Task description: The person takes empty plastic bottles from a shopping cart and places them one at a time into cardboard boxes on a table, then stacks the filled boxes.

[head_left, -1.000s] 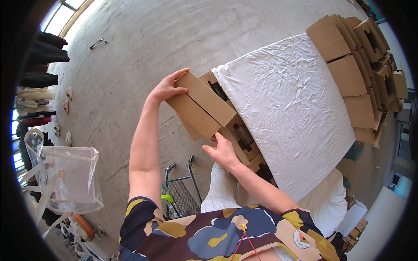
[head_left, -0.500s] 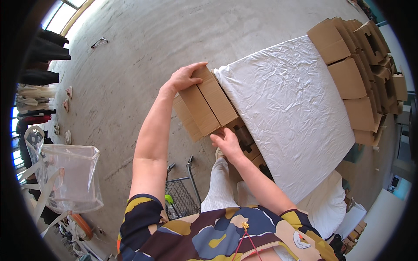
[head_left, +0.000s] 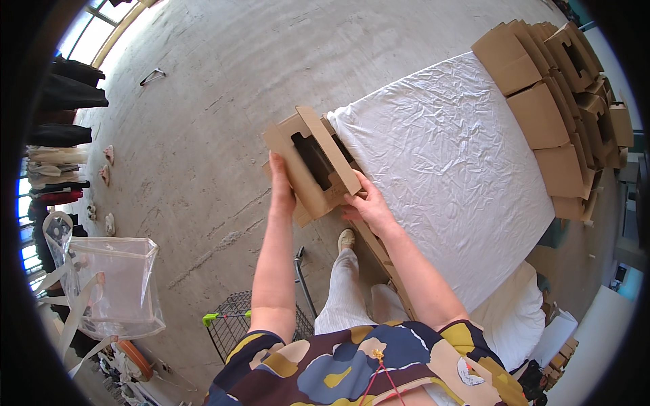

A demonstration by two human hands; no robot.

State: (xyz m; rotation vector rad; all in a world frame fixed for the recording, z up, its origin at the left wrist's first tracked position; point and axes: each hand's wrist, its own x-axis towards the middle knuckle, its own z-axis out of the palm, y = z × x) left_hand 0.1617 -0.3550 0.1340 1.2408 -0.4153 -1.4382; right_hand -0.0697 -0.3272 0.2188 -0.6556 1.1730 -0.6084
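Between my two hands is a brown cardboard box (head_left: 329,149) with a dark, notched cut-out in its upper side and a raised panel along the right. My left hand (head_left: 281,181) grips its left side, with the fingers partly hidden. At the near right corner, my right hand (head_left: 371,206) pinches the cardboard edge. The box is tilted beside the left edge of a table covered with a wrinkled white cloth (head_left: 447,162). Below it, more cardboard shows along the table's side, partly covered by my right arm.
Several folded cardboard boxes (head_left: 535,115) stand stacked on the table's far right. A wire cart (head_left: 233,318) is near my left elbow. A clear plastic bag (head_left: 115,287) hangs at left, below dark clothes (head_left: 71,91). A hanger (head_left: 152,76) and shoes lie on the concrete floor.
The box has turned so its cut-out side faces up, where plain closed flaps showed before. My left hand moved from its far end to its left side; my right hand now grips the corner.
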